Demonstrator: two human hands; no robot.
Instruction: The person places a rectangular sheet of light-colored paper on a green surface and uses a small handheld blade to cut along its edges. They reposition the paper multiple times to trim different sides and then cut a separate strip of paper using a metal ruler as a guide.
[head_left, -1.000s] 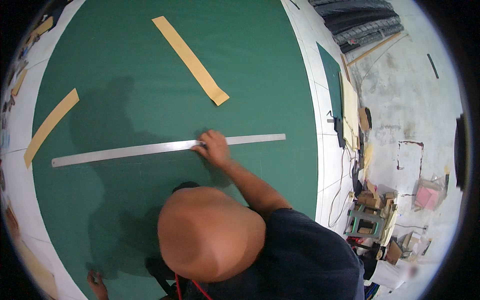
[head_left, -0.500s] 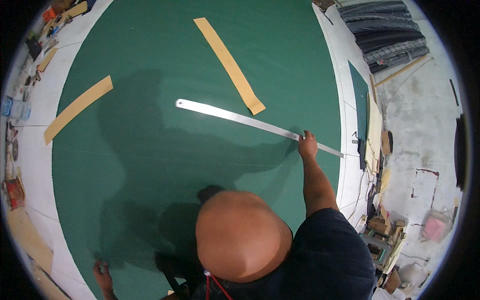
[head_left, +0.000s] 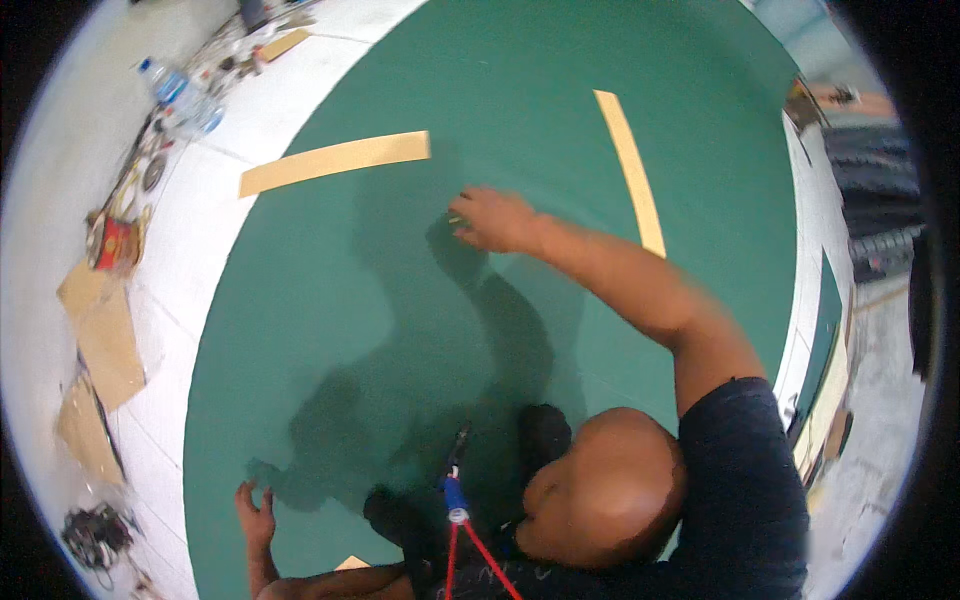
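Observation:
My right hand [head_left: 492,220] reaches over the green cloth [head_left: 400,270] with its fingers curled. A small pale piece [head_left: 455,220] shows between the fingertips, too small to name. Ahead and left of this hand lies a tan strip [head_left: 335,163], its outer end past the cloth's edge. A second tan strip [head_left: 630,170] lies to the right, its near end meeting my forearm in the view. My left hand [head_left: 256,515] is low on the left, fingers apart, holding nothing. The metal ruler does not show; my right arm may cover it.
Along the left wall are a water bottle [head_left: 180,98], a red reel [head_left: 118,242], brown cardboard [head_left: 105,335] and a dark cable bundle [head_left: 98,535]. Dark rolls [head_left: 875,190] are stacked at the right. A red lanyard [head_left: 480,545] hangs from my neck.
My right hand has left the metal ruler and moved left and farther out over the cloth. The ruler no longer shows. The head view has turned and shifted toward the left.

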